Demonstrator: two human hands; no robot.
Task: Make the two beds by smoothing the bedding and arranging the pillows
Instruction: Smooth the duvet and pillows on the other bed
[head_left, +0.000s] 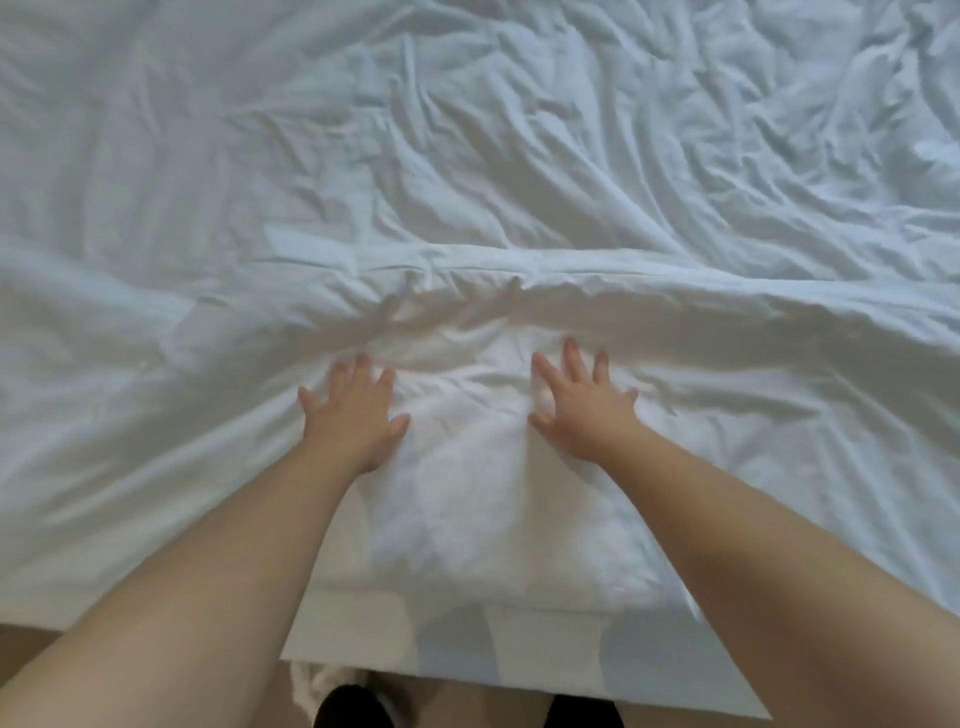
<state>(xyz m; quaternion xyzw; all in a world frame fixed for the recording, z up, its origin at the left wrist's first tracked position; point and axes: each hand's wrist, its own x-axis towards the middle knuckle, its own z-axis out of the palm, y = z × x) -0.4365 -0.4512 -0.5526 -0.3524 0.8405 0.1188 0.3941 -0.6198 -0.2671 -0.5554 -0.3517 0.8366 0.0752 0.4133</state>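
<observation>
Down at the near edge of the bed, both hands lie palm-down on the white bedding (519, 171), which fills almost the whole view. Its far part is heavily creased, with wrinkles fanning toward the upper right. A folded-over edge of the top cover (597, 270) runs as a long ridge from left to right across the middle. On the near side of that ridge the cloth bunches into small gathers just beyond the fingertips. The left hand (353, 415) is spread wide, fingers splayed and flat against the fabric, gripping nothing. The right hand (579, 405) is likewise open and flat, fingers fanned and pointing toward the ridge, holding nothing. The two hands sit apart from each other, with a brighter white patch of cloth between them. Both bare forearms reach in from the bottom corners of the view. Below the hands the bedding drops over the mattress edge, and a flat hem (467, 639) hangs down in front. Beneath it a strip of beige floor (21, 639) shows, along with two dark shapes (348, 706) at the bottom centre that cannot be told for certain.
</observation>
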